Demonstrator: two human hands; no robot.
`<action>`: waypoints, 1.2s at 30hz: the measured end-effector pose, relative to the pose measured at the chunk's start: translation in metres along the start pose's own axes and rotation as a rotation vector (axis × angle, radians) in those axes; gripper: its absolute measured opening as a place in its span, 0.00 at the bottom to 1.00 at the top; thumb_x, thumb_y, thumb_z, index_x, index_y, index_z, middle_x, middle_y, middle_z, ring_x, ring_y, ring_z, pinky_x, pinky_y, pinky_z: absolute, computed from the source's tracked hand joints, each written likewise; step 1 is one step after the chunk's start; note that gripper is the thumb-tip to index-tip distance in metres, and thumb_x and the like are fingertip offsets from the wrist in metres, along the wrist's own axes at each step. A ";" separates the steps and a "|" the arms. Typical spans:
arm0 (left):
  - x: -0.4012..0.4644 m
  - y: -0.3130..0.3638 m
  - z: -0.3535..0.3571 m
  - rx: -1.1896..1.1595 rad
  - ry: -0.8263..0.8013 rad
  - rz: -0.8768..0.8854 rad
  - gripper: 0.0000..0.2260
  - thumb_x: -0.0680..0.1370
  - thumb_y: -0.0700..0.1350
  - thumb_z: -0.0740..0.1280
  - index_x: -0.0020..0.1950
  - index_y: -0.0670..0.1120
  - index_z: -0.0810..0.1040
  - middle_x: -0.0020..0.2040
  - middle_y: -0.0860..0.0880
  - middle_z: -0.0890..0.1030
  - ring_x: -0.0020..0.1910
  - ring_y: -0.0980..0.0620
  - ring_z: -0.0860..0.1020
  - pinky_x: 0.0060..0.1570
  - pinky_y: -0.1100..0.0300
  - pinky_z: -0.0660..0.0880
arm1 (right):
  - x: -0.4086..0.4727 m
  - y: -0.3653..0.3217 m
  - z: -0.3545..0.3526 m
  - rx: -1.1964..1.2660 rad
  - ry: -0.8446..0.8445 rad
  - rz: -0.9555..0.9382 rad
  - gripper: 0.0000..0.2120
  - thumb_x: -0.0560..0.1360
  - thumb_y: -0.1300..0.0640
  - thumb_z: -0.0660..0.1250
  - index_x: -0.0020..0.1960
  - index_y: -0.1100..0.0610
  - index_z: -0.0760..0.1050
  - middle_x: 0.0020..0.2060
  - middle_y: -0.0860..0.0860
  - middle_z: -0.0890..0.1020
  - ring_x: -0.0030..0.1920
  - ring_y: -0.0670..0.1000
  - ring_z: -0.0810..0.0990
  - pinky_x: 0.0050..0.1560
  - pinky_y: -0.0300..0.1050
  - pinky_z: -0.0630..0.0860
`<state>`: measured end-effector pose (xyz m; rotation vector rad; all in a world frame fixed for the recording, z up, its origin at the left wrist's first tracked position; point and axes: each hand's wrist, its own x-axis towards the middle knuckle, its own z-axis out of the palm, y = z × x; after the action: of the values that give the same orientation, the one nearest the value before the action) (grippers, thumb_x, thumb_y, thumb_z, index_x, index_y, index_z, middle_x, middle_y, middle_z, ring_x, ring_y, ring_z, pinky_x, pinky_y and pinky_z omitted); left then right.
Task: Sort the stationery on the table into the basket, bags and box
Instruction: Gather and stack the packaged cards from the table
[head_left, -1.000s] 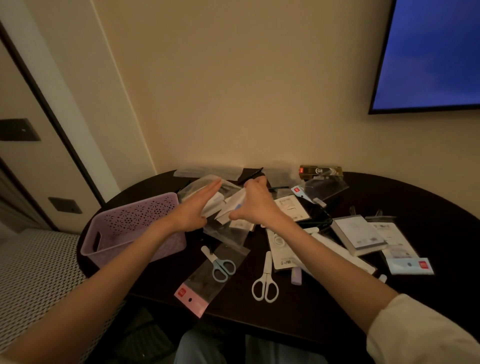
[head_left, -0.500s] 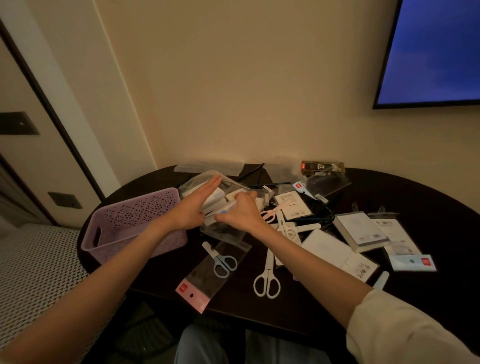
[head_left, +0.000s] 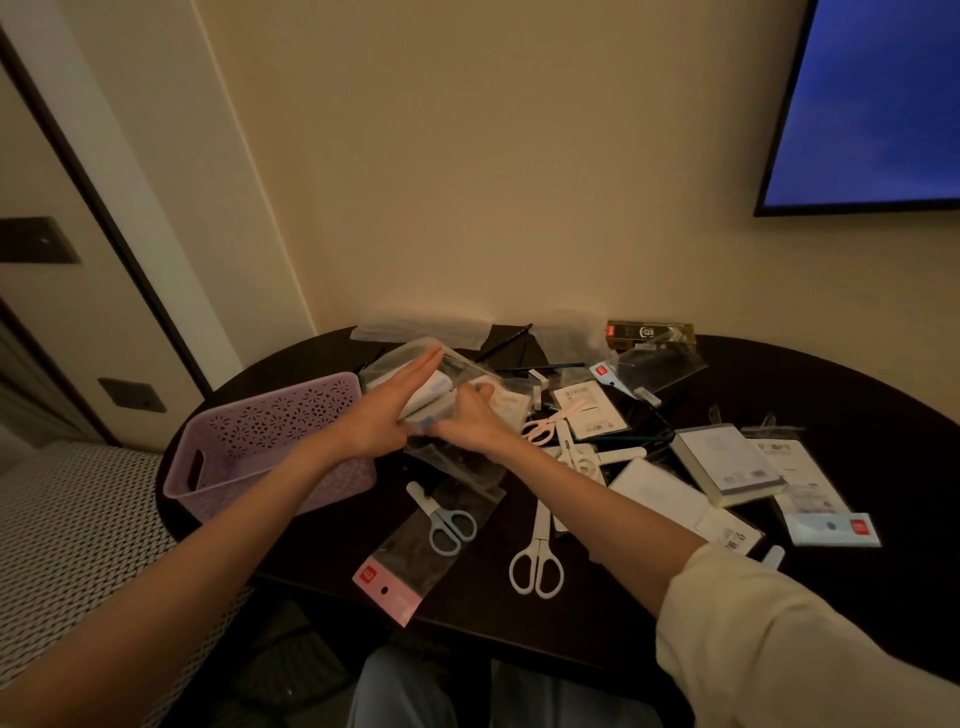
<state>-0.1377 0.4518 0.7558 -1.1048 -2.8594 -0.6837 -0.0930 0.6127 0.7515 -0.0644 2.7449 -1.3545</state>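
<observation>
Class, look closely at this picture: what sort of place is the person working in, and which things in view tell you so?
Probably a hotel room or bedroom, not a classroom. A wall-mounted screen hangs above a dark rounded table pushed against a plain wall, and a patterned bedspread or mattress sits beside it on the left.

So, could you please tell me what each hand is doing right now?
Left hand: open, straight fingers pressed against the clear plastic bag of white stationery.
Right hand: gripping that bag.
</observation>
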 end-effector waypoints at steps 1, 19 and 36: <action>0.000 0.000 0.000 0.006 -0.004 -0.003 0.45 0.70 0.25 0.65 0.79 0.46 0.46 0.79 0.50 0.45 0.78 0.55 0.46 0.74 0.63 0.50 | -0.002 0.002 -0.002 -0.012 -0.033 0.014 0.18 0.78 0.63 0.62 0.66 0.67 0.65 0.60 0.60 0.70 0.69 0.59 0.63 0.69 0.48 0.59; -0.002 0.037 0.050 -0.071 0.062 -0.014 0.42 0.70 0.23 0.61 0.78 0.45 0.48 0.78 0.51 0.48 0.74 0.60 0.47 0.67 0.74 0.47 | -0.060 0.069 -0.086 0.143 0.292 0.029 0.13 0.77 0.67 0.61 0.57 0.60 0.79 0.57 0.55 0.79 0.58 0.51 0.78 0.56 0.45 0.77; -0.002 0.037 0.055 -0.083 0.129 -0.012 0.41 0.69 0.23 0.61 0.78 0.44 0.51 0.79 0.47 0.50 0.74 0.59 0.48 0.65 0.80 0.46 | -0.082 0.129 -0.089 -0.736 -0.193 0.417 0.52 0.63 0.45 0.78 0.76 0.57 0.51 0.74 0.61 0.57 0.74 0.63 0.56 0.73 0.59 0.57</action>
<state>-0.1036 0.4967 0.7204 -1.0138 -2.7545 -0.8483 -0.0200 0.7676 0.7070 0.2967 2.7118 -0.1998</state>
